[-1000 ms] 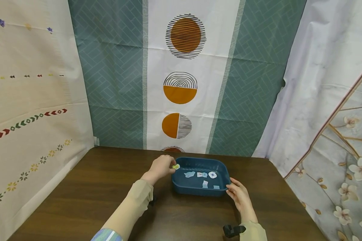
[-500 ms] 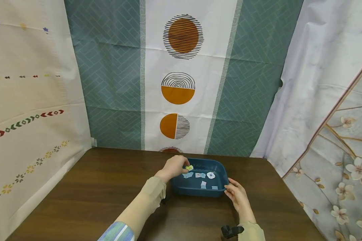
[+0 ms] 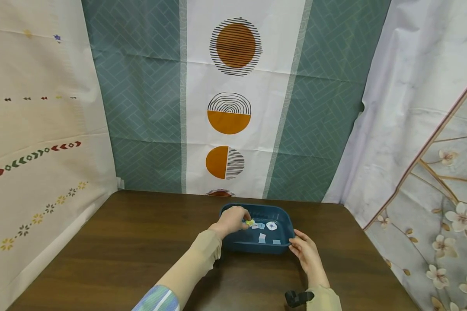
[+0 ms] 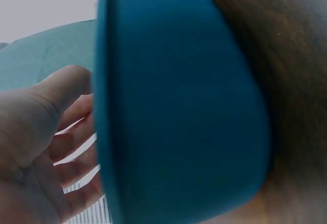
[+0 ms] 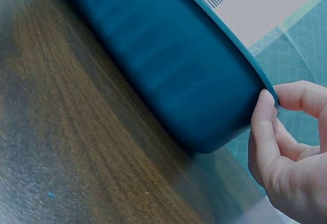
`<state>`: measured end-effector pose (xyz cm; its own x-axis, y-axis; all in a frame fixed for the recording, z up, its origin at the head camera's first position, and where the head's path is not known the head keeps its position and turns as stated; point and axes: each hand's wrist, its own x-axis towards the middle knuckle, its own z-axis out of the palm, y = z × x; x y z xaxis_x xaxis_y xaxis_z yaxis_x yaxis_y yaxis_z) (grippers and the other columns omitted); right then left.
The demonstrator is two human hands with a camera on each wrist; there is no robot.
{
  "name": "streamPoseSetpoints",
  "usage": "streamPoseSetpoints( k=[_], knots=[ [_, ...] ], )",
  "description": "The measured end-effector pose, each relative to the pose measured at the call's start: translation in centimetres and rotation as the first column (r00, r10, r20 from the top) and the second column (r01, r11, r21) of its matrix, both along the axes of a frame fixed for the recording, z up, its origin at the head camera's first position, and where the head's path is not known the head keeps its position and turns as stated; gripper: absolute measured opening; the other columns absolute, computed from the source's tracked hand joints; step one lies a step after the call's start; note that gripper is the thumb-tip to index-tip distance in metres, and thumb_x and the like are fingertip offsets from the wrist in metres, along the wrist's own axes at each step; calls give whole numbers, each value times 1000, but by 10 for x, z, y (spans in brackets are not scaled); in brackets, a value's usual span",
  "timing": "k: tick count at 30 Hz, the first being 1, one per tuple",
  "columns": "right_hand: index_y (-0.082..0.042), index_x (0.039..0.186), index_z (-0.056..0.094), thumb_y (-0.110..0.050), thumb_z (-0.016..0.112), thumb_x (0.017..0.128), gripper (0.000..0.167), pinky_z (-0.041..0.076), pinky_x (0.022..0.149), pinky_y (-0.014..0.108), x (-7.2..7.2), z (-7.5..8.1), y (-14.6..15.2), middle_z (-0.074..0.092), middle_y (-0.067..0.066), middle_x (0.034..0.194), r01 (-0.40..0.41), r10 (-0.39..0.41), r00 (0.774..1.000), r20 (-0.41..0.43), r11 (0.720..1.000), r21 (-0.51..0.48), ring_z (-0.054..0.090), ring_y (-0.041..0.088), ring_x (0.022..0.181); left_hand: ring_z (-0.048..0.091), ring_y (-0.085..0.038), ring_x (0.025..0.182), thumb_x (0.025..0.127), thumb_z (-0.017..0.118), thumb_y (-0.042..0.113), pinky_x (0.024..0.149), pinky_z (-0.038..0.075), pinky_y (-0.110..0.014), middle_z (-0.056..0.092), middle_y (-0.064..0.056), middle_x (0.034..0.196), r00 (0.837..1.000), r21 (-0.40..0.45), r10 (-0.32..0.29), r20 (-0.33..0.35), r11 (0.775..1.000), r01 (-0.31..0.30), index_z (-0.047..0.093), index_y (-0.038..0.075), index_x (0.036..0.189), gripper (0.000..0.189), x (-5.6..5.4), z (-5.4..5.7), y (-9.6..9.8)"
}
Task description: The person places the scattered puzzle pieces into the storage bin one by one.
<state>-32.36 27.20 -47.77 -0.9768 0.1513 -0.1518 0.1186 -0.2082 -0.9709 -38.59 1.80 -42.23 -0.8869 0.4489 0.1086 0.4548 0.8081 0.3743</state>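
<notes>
A dark blue rectangular basin (image 3: 253, 248) stands on the table toward its back edge. Inside it, my left hand (image 3: 233, 221) pinches a small yellow-and-white flat piece (image 3: 250, 223) low over the basin floor. My right hand (image 3: 305, 250) grips the basin's front right corner; the right wrist view has its thumb and fingers (image 5: 264, 109) pinching the rim. Several small flat pieces lie in the basin, among them a white round piece with a compass star (image 3: 271, 226) and a pale blue piece (image 3: 261, 226). In the left wrist view the basin wall (image 4: 179, 106) hides my left fingertips.
The brown wooden table (image 3: 140, 242) extends around the basin on all sides. Behind it hangs a green and white patterned cloth (image 3: 148, 108), with more printed cloths on the left and right sides.
My left hand has moved right and down into the basin, carrying the yellow-and-white piece in from over the left rim. The right hand keeps its grip on the corner.
</notes>
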Motion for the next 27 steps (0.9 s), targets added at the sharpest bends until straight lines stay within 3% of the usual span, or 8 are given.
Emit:
streamPoseSetpoints(
  k=[18, 27],
  knots=[
    [10, 142, 33, 3, 53, 91, 55, 52, 70, 15, 0, 0, 1, 57, -9, 79, -21, 21, 1000, -1, 1000, 16, 55, 3, 69, 60, -11, 87, 85, 77, 24, 86, 53, -31, 70, 2, 99, 993, -31, -18, 114, 999, 21, 76, 14, 102, 20, -9, -24, 12],
    [11, 141, 34, 4, 53, 89, 55, 52, 69, 15, -1, 0, 0, 59, -8, 79, -8, 8, 1000, 6, 1000, 7, 55, 3, 68, 59, -8, 80, 84, 78, 24, 79, 53, -27, 70, 3, 91, 992, -63, -36, 120, 997, 44, 76, 15, 96, 16, -11, -31, 11]
  ],
)
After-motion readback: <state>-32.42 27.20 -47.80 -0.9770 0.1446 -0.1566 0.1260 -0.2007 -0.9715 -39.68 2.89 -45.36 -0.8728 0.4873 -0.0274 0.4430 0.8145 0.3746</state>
